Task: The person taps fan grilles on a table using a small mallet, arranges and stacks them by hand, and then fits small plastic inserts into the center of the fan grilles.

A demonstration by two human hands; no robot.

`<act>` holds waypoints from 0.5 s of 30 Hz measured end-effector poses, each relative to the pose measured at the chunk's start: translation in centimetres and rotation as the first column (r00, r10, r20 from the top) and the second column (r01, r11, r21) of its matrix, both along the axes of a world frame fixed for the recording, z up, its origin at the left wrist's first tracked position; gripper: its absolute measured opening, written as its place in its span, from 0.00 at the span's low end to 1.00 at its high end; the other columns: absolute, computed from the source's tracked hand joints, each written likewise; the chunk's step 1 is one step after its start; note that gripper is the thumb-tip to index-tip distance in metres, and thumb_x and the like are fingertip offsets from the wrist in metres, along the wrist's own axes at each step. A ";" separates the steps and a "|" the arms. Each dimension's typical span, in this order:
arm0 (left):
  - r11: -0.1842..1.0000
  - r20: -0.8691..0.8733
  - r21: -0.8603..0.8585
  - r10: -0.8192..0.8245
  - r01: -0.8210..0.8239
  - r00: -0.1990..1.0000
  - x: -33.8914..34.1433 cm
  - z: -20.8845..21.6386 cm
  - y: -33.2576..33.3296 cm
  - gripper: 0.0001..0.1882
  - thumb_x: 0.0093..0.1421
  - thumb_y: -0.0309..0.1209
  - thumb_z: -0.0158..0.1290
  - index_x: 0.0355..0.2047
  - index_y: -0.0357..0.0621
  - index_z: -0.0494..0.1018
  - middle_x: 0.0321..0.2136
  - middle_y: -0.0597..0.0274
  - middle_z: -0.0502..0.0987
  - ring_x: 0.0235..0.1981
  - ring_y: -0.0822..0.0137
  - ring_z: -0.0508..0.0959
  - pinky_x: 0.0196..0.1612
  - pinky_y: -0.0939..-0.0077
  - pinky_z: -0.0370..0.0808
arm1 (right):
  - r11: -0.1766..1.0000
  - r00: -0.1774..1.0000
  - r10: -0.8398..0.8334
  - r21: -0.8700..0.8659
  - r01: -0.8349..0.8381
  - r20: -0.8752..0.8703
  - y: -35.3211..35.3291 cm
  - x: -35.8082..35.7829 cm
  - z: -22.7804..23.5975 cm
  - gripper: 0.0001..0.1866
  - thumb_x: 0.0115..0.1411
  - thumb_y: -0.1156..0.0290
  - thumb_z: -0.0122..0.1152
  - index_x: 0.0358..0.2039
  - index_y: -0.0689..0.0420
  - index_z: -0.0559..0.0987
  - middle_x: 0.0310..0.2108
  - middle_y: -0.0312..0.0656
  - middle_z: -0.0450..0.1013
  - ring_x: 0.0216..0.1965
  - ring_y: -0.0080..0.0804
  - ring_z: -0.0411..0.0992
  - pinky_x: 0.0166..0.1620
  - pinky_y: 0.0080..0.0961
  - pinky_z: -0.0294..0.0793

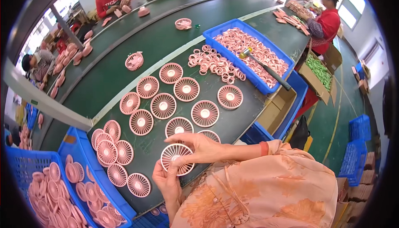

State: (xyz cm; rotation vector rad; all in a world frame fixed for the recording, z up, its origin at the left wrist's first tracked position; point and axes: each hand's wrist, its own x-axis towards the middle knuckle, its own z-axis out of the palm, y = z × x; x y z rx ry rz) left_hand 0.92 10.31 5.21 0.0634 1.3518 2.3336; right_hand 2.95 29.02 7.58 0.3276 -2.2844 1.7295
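Note:
Close to my body I hold a round pink plastic fan grille [173, 150] between both hands. My left hand [167, 184] grips its lower left edge. Across its face lies the thumb of my right hand [205, 148], whose fingers reach over the far rim. Just beyond them, partly covered, lies another grille [179, 125]. More grilles [163, 106] are spread flat on the dark table, and a small overlapping stack [107, 151] sits at the left. Past these, loose small pink rings [214, 64] lie in a pile.
A blue tray [212, 32] of pink rings carries a hammer [266, 67] across it. Blue crates [68, 145] of grilles stand left. Pink round parts [134, 61] sit on the green conveyor [99, 62]. Co-workers in red [328, 24] work at far right and far left. A cardboard box [280, 107] is at right.

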 end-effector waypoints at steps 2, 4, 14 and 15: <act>0.996 -0.143 -0.070 0.049 -0.060 0.989 0.0 -0.2 0.5 0.12 0.62 0.24 0.61 0.43 0.32 0.72 0.37 0.56 0.81 0.35 0.75 0.80 0.41 0.81 0.78 | 0.915 0.803 0.266 -0.403 -0.036 0.533 -0.1 0.6 -0.6 0.26 0.62 0.56 0.68 0.57 0.55 0.75 0.43 0.35 0.76 0.45 0.22 0.73 0.47 0.22 0.75; 0.996 -0.151 -0.074 0.046 -0.057 0.988 0.0 0.1 0.7 0.13 0.62 0.24 0.61 0.43 0.31 0.73 0.36 0.56 0.81 0.35 0.75 0.80 0.40 0.82 0.78 | 0.901 0.820 0.254 -0.434 -0.008 0.513 -0.2 0.9 -0.5 0.23 0.65 0.56 0.64 0.55 0.55 0.75 0.42 0.33 0.77 0.41 0.18 0.74 0.44 0.20 0.76; 0.984 -0.244 -0.178 -0.027 -0.017 0.969 0.3 1.0 0.9 0.12 0.61 0.23 0.61 0.43 0.31 0.72 0.36 0.57 0.81 0.35 0.75 0.80 0.39 0.83 0.78 | 0.798 0.783 0.413 -0.600 -0.063 0.466 0.9 1.0 -0.6 0.18 0.66 0.60 0.64 0.51 0.56 0.76 0.41 0.31 0.77 0.40 0.15 0.73 0.41 0.18 0.77; 0.980 -0.253 -0.193 -0.005 -0.045 0.967 0.5 1.2 1.0 0.12 0.61 0.21 0.61 0.43 0.31 0.72 0.36 0.57 0.81 0.35 0.75 0.80 0.40 0.83 0.77 | 0.846 0.838 0.360 -0.521 -0.109 0.409 1.1 0.7 -0.9 0.19 0.64 0.59 0.65 0.50 0.58 0.77 0.40 0.35 0.77 0.39 0.19 0.75 0.39 0.21 0.78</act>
